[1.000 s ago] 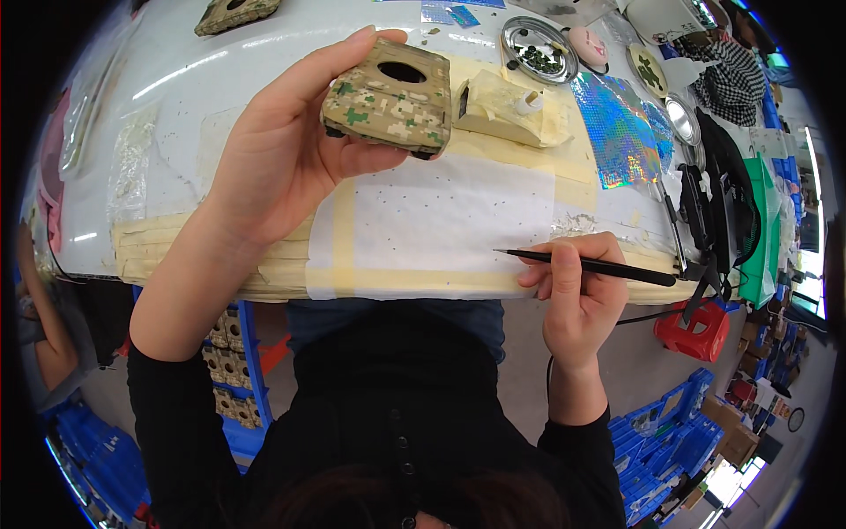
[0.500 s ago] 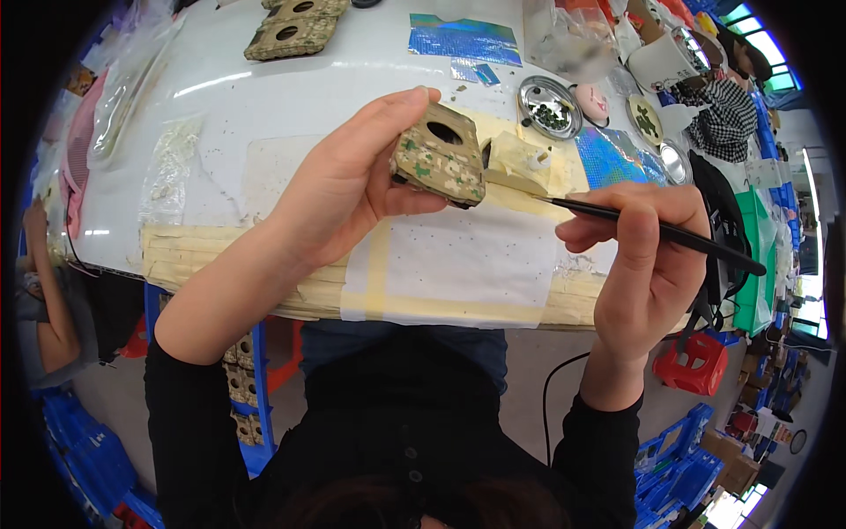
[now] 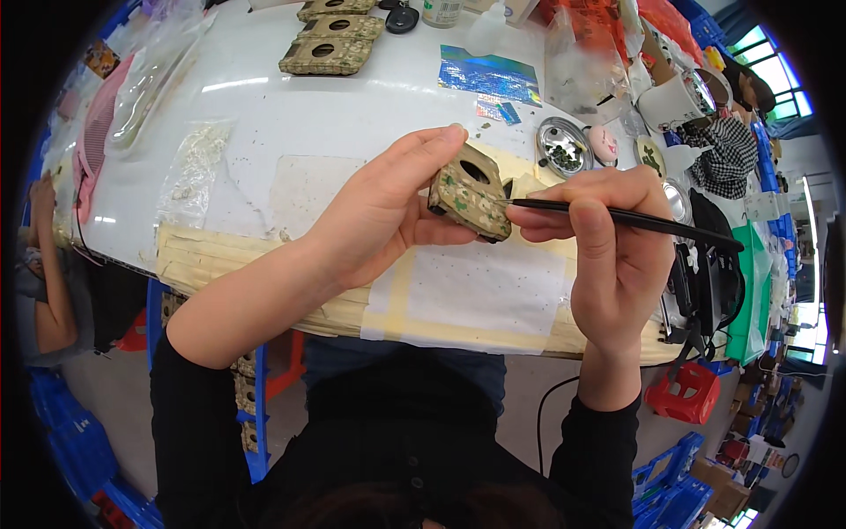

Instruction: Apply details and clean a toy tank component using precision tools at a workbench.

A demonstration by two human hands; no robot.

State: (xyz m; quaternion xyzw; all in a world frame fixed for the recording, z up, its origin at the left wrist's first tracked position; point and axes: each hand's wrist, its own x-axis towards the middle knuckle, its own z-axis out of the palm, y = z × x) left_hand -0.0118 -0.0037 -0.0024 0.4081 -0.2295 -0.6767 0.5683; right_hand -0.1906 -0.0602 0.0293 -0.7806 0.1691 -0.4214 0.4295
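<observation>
Two things are occupying my grips. My left grip (image 3: 379,204) is clasping a small camouflage casing (image 3: 474,198), its digits bracing the far end and the near left edge. The casing is hovering over the counter (image 3: 256,119), beyond the far part of a white sheet (image 3: 476,304), and is tilting so that its round hole and patterned face are showing. My right grip (image 3: 621,251) is pinching a slim black tool (image 3: 652,225) between thumb and fingers; its fine tip is pointing left at the casing's right side, though I cannot tell whether it is touching.

By its look, I am judging the casing to be light and stiff, its matte skin offering fair friction. The hole is weakening the top, I suspect, so I am counting the side edges as the best place to take hold, leaving the face free. The tool is looking rigid but delicate at its point, so I am favouring the thicker shaft.

Tiny dark specks are dotting the sheet. Far right, a round metal dish (image 3: 547,134) is holding dark green bits; far left, more camouflage casings (image 3: 326,55) are lying in a row.
</observation>
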